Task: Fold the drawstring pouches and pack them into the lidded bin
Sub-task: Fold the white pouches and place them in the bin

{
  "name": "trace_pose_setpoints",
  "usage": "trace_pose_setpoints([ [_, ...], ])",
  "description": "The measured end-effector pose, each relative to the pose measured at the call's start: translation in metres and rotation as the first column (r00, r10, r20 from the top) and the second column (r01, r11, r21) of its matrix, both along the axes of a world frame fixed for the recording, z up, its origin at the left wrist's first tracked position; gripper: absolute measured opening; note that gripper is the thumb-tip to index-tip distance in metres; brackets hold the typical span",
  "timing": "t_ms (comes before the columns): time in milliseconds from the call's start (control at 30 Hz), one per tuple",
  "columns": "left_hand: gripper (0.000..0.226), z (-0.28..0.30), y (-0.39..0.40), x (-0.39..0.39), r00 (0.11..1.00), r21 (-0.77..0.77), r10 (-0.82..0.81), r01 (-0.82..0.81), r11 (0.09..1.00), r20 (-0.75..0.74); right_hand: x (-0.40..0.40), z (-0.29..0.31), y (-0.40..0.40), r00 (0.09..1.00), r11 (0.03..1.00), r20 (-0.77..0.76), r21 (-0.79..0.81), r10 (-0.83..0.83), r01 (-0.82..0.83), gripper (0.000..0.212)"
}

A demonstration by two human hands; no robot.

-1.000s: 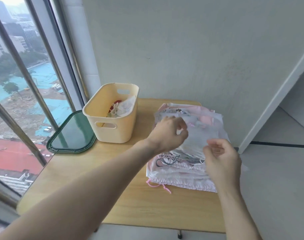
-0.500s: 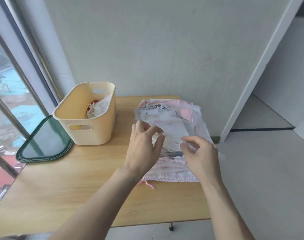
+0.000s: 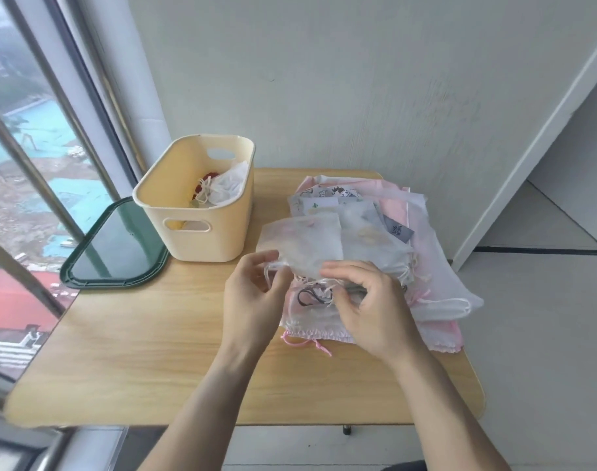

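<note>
Pale wall filled the upper frame; a window (image 3: 35,164) with slanted bars ran down the left edge, showing rooftops and blue-green ground far below. Wooden bench (image 3: 137,351) occupied the middle and lower frame.

Left of centre: dark green lid (image 3: 117,246) lay flat on the bench near the window, its right edge just beside the bin. Cream bin (image 3: 201,202) stood upright and uncovered, cut-out handle facing the camera. Inside it, a white pouch (image 3: 227,188) with light cords, something red partly hidden behind it.

Centre: left hand (image 3: 252,300) hovered at the near-left edge of the stack, grip closed in a pinch on the gathered mouth of a translucent white pouch (image 3: 303,243), which lay on top of the stack and reached toward the bin without touching it.

Right of centre: right hand (image 3: 368,307), fingers curled, grip pinching the same pouch's mouth and its white cords. A black cord loop (image 3: 310,297) showed between the two hands.

Right: stack of pouches (image 3: 426,260), pink, white and printed, spread across the bench's right part, some edges overhanging the right side. A pink drawstring (image 3: 307,345) trailed from the bottom pouch onto the wood. A grey label (image 3: 399,231) showed among the upper layers.
</note>
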State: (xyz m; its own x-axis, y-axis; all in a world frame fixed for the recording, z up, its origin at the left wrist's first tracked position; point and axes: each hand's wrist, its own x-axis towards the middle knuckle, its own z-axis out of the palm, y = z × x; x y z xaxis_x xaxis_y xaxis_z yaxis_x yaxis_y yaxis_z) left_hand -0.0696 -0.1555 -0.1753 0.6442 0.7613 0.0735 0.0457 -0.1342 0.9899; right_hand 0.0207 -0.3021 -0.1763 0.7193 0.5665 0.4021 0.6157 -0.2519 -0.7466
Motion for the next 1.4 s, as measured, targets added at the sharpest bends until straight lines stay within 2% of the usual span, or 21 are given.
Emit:
trace_pose_setpoints([
  [100,0.020,-0.004,0.008,-0.003,1.000,-0.035,0.003,-0.003,0.999,-0.010,-0.002,0.000,0.001,0.998,0.996,-0.056,-0.088,0.024,-0.029,0.046],
  [167,0.019,-0.006,0.014,-0.005,1.000,-0.019,0.005,-0.005,1.000,-0.015,-0.001,-0.001,0.001,0.999,0.989,-0.044,-0.148,-0.022,0.015,0.045],
  [267,0.014,-0.011,0.022,-0.009,0.999,0.031,0.023,-0.023,0.999,-0.021,0.003,-0.002,0.001,0.993,0.939,-0.041,-0.334,-0.107,0.087,0.059],
  [300,0.013,-0.012,0.025,-0.010,0.999,0.029,0.028,-0.027,0.999,-0.021,0.005,-0.001,0.001,0.991,0.913,-0.030,-0.393,-0.130,0.107,0.060],
  [400,0.012,-0.013,0.031,-0.014,0.999,0.018,0.036,-0.036,0.999,-0.022,0.013,0.008,0.001,0.988,0.857,-0.026,-0.500,-0.155,0.122,0.044],
  [467,0.010,-0.013,0.033,-0.016,0.999,0.023,0.032,-0.031,0.999,-0.022,0.017,0.016,-0.002,0.986,0.845,-0.073,-0.527,-0.147,0.087,0.045],
  [567,0.008,-0.012,0.034,-0.020,0.999,0.027,0.029,-0.028,0.999,-0.026,0.019,0.016,-0.005,0.990,0.899,-0.074,-0.432,-0.118,0.075,0.060],
  [667,0.007,-0.009,0.034,-0.023,0.999,0.023,0.026,-0.025,0.999,-0.040,0.005,0.014,0.000,0.999,0.983,-0.011,-0.183,-0.031,0.028,0.073],
  [733,0.008,-0.006,0.032,-0.024,0.999,0.018,-0.003,0.004,1.000,-0.046,-0.005,0.006,0.007,0.991,0.992,0.129,-0.118,-0.026,0.042,0.064],
  [800,0.010,-0.003,0.031,-0.025,0.997,0.022,-0.046,0.048,0.999,-0.055,-0.010,-0.001,0.016,0.966,0.986,0.224,-0.079,-0.128,0.149,0.053],
  [900,0.010,-0.001,0.031,-0.028,0.993,0.065,-0.091,0.096,0.993,-0.076,-0.011,-0.006,0.025,0.929,0.970,0.281,0.052,-0.243,0.238,0.027],
  [1000,0.006,-0.003,0.034,-0.031,0.988,0.108,-0.109,0.121,0.987,-0.112,-0.008,-0.008,0.026,0.928,0.971,0.286,0.076,-0.237,0.225,0.021],
  [1100,0.014,-0.005,0.042,-0.033,0.979,0.166,-0.083,0.114,0.979,-0.184,-0.008,-0.010,0.024,0.951,0.980,0.237,0.046,-0.197,0.192,0.021],
  [1133,0.019,-0.006,0.046,-0.034,0.975,0.182,-0.073,0.112,0.977,-0.210,-0.009,-0.010,0.023,0.968,0.982,0.167,0.060,-0.185,0.177,0.022],
  [1200,0.031,-0.009,0.053,-0.036,0.961,0.198,-0.045,0.101,0.975,-0.271,-0.012,-0.005,0.020,0.989,0.983,-0.083,0.130,-0.121,0.131,0.023],
  [1267,0.044,-0.012,0.059,-0.039,0.940,0.192,-0.008,0.079,0.978,-0.342,-0.012,-0.002,0.016,0.968,0.986,-0.248,0.143,-0.045,0.083,0.020],
  [1333,0.048,-0.013,0.065,-0.043,0.907,0.202,0.013,0.079,0.976,-0.420,-0.009,-0.001,0.011,0.961,0.996,-0.275,0.086,-0.008,0.033,0.018],
  [1400,0.041,-0.013,0.070,-0.046,0.876,0.249,0.015,0.121,0.961,-0.482,-0.006,0.000,0.007,0.951,0.999,-0.306,0.047,0.036,-0.023,0.014],
])
